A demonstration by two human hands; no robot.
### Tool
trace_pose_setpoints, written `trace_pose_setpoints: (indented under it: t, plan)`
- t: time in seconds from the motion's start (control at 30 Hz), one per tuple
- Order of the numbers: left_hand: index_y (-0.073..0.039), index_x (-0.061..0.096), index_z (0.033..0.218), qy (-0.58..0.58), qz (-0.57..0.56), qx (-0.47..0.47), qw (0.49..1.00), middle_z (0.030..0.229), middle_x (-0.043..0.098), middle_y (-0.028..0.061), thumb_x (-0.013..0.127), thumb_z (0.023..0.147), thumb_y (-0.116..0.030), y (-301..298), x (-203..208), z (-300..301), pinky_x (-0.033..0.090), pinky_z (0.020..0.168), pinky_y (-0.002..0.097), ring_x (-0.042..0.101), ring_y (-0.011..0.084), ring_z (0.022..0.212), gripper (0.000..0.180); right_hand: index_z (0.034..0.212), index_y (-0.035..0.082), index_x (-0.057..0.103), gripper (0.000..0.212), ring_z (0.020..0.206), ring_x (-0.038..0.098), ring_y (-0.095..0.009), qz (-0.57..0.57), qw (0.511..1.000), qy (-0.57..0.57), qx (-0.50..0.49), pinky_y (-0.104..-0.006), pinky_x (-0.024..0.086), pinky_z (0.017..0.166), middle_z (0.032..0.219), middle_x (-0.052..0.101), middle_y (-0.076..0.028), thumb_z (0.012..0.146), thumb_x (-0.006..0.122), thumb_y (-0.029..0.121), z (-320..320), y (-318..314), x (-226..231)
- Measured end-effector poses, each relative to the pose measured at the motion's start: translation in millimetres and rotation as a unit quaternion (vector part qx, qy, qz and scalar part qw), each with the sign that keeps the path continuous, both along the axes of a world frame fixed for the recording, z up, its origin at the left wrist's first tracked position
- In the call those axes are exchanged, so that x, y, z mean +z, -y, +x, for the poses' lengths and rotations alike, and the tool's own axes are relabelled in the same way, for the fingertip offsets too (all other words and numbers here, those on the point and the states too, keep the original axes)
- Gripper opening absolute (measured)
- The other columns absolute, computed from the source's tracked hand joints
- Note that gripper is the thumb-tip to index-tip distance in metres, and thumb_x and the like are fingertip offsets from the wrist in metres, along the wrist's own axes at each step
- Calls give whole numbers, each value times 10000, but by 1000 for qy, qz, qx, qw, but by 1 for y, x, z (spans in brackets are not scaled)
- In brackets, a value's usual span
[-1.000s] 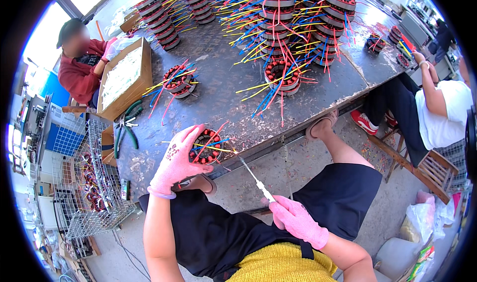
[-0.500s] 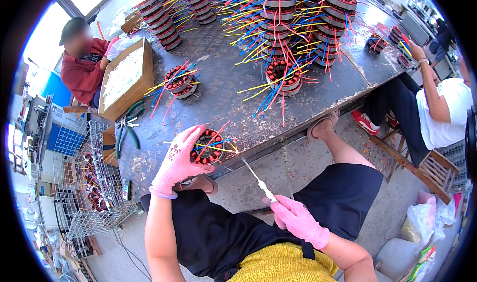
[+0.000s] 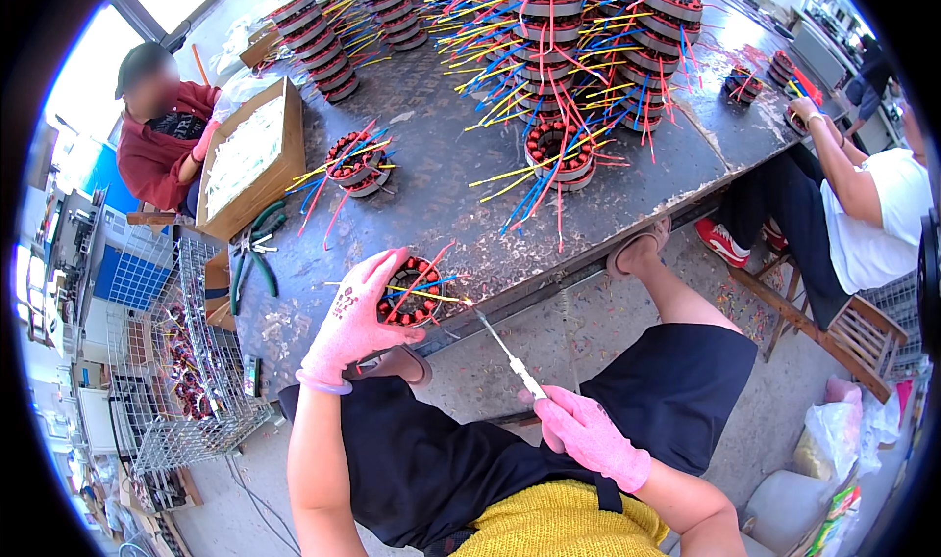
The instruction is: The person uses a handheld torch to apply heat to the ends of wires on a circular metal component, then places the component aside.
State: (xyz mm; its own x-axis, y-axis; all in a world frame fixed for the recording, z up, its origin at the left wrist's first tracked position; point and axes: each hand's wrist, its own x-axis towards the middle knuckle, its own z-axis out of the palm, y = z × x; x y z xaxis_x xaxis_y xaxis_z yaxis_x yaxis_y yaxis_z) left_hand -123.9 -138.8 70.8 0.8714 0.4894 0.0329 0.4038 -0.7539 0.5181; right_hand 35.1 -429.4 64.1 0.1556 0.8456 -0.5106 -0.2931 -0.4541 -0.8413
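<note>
Nearest, the person's right hand (image 3: 591, 437), in a pink glove, was closed around the white handle of a thin pointed tool (image 3: 502, 344); the handle's lower end was hidden inside the fist. The metal shaft ran up toward eleven o'clock from the fist, and its tip reached the right edge of a wound stator (image 3: 410, 290), though whether the tip touched the winding or only a wire was too small to tell. The left hand (image 3: 355, 324), also gloved in pink, held that stator from its left side, fingers curled over the rim and palm covering much of the ring, so that only the right half of the red-and-black core showed. Yellow, red and blue leads stuck out of it, one yellow lead crossing toward nine o'clock. The stator sat at the near edge of the dark worktable (image 3: 441, 179), at eleven o'clock from the right hand and well apart from it, joined only by the tool.

Farther on, another stator (image 3: 355, 161) lay on the table at twelve o'clock of the held one, beside green-handled pliers (image 3: 257, 253) and a shallow cardboard box (image 3: 247, 155). Beyond stood stacks of stators (image 3: 578, 37) with tangled coloured wires. The far stacks were cut off by the picture's rim.
</note>
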Motion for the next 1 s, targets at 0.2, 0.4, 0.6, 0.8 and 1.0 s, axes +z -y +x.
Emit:
trace_pose_setpoints:
  t: [0.2,0.4,0.6,0.8,1.0]
  plan:
    - [-48,445,1432,-1,2,-3,1000,1418,474,173,903,533,-180,0,1,0,382,1106,415,461,353,1316,1017,1270,0,598,382,578,414,-51,-9,1000,-10,-9,-226,338,545,636,465,31,1033,469,270,-1,0,1]
    - [-52,447,1430,-1,5,-1,1000,1416,476,173,905,526,-186,0,0,0,377,1106,420,467,352,1308,1022,1260,6,585,358,568,430,-63,-6,1000,-5,-2,-245,365,547,639,466,19,1033,466,256,0,0,-2]
    - [-59,439,1437,-7,-4,-5,1000,1424,461,188,913,556,-280,-1,0,0,367,1107,441,437,372,1327,1024,1266,7,592,370,577,426,-58,-9,1000,-3,-7,-238,360,554,642,474,20,1028,474,264,-1,1,-3]
    - [-59,439,1438,-6,-6,-1,1000,1426,462,183,914,545,-250,-1,-1,-1,366,1110,434,440,367,1326,1030,1258,3,576,353,566,444,-68,-7,1000,-1,0,-259,383,544,642,467,7,1031,466,250,0,0,-3]
    - [-57,439,1438,-11,2,3,1000,1434,461,167,915,525,-191,1,1,-1,368,1116,419,447,349,1327,1039,1265,4,572,349,568,434,-62,5,1000,-19,1,-253,374,539,649,455,19,1037,462,243,0,0,-4]
